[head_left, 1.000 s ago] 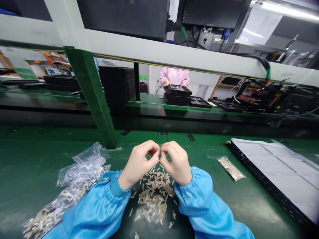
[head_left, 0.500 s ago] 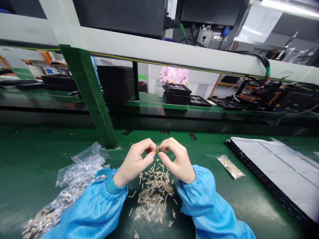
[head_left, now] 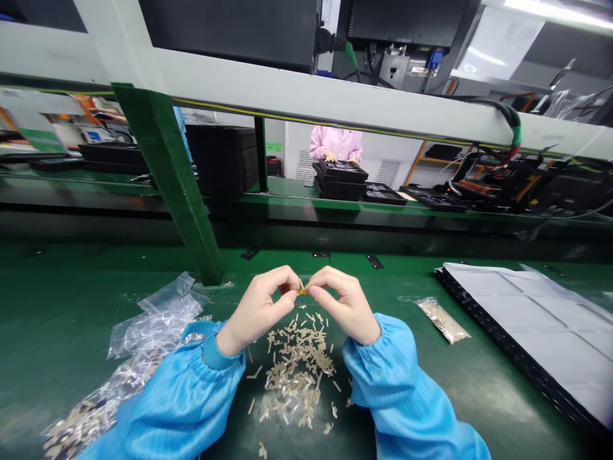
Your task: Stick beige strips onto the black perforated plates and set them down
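Note:
My left hand [head_left: 263, 305] pinches a tiny yellowish strip-like part [head_left: 302, 290] between thumb and index finger, above the green bench. From the other side, my right hand [head_left: 342, 301] has its thumb and index finger closed at the same small part. What exact kind of part it is, I cannot make out. Below and between my wrists lies a loose pile of small beige and shiny strip-shaped pieces [head_left: 299, 358], spread over the bench top.
Clear plastic bags [head_left: 153, 332] with similar pieces lie at left. A small filled bag [head_left: 443, 321] and a black tray under a white sheet [head_left: 531, 313] are at right. A green post [head_left: 170, 185] rises at left. Beyond, a person in pink [head_left: 336, 144] stands behind black trays [head_left: 340, 180].
My right thumb has come up against the index finger, closing its pinch at the small part. The right wrist has shifted slightly; my left hand has hardly moved.

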`<state>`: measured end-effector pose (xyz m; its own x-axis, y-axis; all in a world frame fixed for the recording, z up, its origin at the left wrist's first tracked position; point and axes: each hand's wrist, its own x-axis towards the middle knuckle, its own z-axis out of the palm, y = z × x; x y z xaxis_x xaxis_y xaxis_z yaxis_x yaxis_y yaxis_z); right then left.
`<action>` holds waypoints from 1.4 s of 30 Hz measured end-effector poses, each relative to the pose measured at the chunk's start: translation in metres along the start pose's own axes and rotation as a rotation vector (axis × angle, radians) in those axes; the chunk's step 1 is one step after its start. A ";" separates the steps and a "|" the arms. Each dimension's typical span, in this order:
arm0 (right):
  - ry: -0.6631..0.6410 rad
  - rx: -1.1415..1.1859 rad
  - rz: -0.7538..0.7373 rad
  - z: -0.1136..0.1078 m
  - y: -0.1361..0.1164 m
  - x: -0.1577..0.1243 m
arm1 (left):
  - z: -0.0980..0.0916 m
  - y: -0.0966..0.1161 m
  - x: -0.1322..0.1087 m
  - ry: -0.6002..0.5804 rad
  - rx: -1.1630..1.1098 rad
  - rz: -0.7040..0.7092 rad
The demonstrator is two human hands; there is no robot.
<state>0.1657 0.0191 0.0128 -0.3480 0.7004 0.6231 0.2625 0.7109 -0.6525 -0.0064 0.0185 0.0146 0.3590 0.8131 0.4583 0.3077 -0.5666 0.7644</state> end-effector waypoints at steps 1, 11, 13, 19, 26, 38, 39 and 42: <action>0.013 0.001 0.025 -0.001 0.001 0.000 | -0.001 -0.002 0.000 0.002 -0.034 -0.014; 0.007 -0.026 0.025 0.008 0.001 -0.001 | 0.004 0.004 0.003 -0.024 0.023 -0.013; 0.001 -0.037 0.017 0.008 0.001 -0.001 | 0.004 0.005 0.003 -0.024 0.041 -0.013; -0.067 0.084 0.085 0.005 0.003 0.000 | 0.001 0.003 0.002 -0.053 0.009 -0.022; 0.005 0.291 0.231 0.001 0.008 0.000 | -0.003 -0.003 0.001 -0.015 -0.086 -0.051; 0.031 0.068 0.117 0.008 0.006 -0.001 | 0.006 0.006 0.001 0.022 0.038 -0.031; 0.023 0.087 0.124 0.008 0.006 -0.001 | 0.005 0.006 0.001 0.016 0.014 -0.042; -0.001 0.200 0.164 0.009 0.006 -0.001 | 0.005 0.004 0.001 -0.010 -0.086 -0.077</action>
<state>0.1592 0.0222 0.0040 -0.3167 0.8051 0.5016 0.1319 0.5610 -0.8172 -0.0007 0.0161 0.0155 0.3458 0.8524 0.3923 0.2583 -0.4884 0.8335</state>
